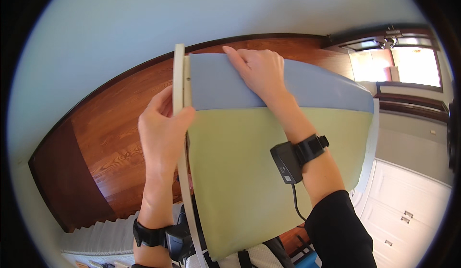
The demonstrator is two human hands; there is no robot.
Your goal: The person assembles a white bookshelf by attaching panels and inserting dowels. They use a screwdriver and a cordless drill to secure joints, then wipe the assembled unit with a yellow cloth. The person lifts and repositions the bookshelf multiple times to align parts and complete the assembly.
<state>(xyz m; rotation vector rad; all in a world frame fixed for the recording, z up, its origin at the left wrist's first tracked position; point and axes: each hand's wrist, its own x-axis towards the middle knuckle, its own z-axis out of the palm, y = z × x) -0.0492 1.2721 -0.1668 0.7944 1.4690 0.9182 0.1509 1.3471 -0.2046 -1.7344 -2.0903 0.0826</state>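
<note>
A large flat panel with a blue band [225, 83] along its far side and a green surface [269, 162] nearer me fills the middle of the view. Along its left side runs a pale, narrow strip [179, 76], with a small dark hole beside it. My left hand [165, 124] is closed around this strip, its thumb on the panel side and its fingers partly hidden behind. At the far edge of the blue band, my right hand [263, 71] has its fingers bent over the edge and its thumb stretched out to the left. Black devices are strapped to both wrists.
Reddish-brown wood floor [110, 138] lies left of and beyond the panel, bordered by a dark baseboard and a pale wall [144, 18]. A white cabinet [398, 205] stands at the right, and a bright window [413, 66] lies farther back. Pale pleated fabric [101, 234] is at lower left.
</note>
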